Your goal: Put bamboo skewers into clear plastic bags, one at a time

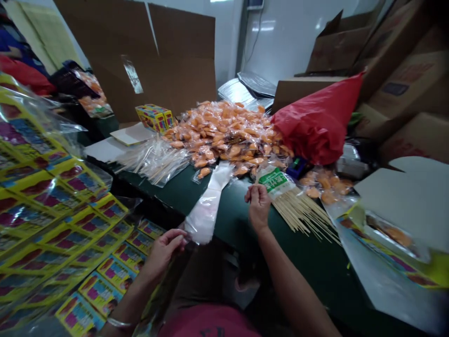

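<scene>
My left hand (164, 250) is closed in a pinch at the lower end of a stack of clear plastic bags (205, 213), gripping a bag's edge. The stack lies on the dark green table and hangs slightly over its front edge. My right hand (258, 203) is closed, held above the table at the left side of a bundle of thin wooden sticks (301, 213). A clear wrapper with a green label (275, 180) covers the sticks' upper end. Whatever the right fingers hold is too small to make out.
Behind the bags rises a large pile of wrapped orange pieces (228, 131). More wrapped sticks (154, 161) lie left of it. Yellow printed boxes (66, 201) are stacked at left. A red bag (319, 121) and white cardboard (403, 196) are at right.
</scene>
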`<state>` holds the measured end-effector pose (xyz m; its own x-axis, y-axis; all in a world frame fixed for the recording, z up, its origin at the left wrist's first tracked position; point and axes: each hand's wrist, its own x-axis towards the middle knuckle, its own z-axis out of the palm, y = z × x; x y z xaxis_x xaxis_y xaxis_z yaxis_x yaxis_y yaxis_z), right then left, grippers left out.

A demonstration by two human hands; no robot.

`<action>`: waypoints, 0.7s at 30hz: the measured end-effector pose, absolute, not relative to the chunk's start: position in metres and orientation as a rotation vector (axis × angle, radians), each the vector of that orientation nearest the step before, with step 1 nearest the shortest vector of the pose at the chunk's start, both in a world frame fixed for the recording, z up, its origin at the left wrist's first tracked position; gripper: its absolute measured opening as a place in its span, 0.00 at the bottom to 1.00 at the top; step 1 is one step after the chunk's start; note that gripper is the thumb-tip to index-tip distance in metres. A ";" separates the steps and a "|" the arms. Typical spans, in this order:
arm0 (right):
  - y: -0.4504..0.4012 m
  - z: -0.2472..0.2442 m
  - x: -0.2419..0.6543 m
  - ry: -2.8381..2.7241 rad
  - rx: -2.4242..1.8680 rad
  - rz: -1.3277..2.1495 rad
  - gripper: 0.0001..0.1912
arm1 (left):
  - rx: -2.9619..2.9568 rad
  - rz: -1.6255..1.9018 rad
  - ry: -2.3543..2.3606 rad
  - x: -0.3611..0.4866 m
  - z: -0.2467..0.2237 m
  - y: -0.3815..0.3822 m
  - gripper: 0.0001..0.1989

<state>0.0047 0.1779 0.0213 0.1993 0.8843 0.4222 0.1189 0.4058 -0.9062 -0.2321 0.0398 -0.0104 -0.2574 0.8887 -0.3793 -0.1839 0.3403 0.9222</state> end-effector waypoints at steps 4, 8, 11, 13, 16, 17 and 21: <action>0.156 0.006 0.008 -1.357 -1.065 0.748 0.13 | 0.684 1.195 1.468 -0.233 -0.008 0.035 0.15; 0.147 -0.007 0.022 -1.445 -1.134 0.808 0.14 | 0.620 1.181 1.417 -0.236 0.002 0.028 0.11; 0.153 -0.016 0.025 -1.677 -1.252 0.775 0.18 | 0.560 1.163 1.313 -0.238 0.005 0.022 0.12; 0.157 -0.016 0.022 -1.817 -1.277 0.739 0.18 | 0.517 1.162 1.277 -0.240 0.003 0.019 0.13; 0.154 -0.004 0.013 -1.947 -1.231 0.712 0.16 | 0.469 1.159 1.271 -0.241 -0.004 0.013 0.11; 0.149 0.003 0.009 -2.016 -1.202 0.706 0.16 | 0.457 1.161 1.269 -0.241 -0.006 0.012 0.11; 0.109 0.025 -0.004 -2.466 -1.049 0.832 0.18 | 0.458 1.194 1.273 -0.237 -0.008 0.011 0.13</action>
<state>-0.0040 0.1092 0.0252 -0.6724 0.7365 0.0737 0.5413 0.5572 -0.6297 -0.2367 0.0105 -0.0079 -0.1524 0.8643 -0.4794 -0.4228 0.3814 0.8220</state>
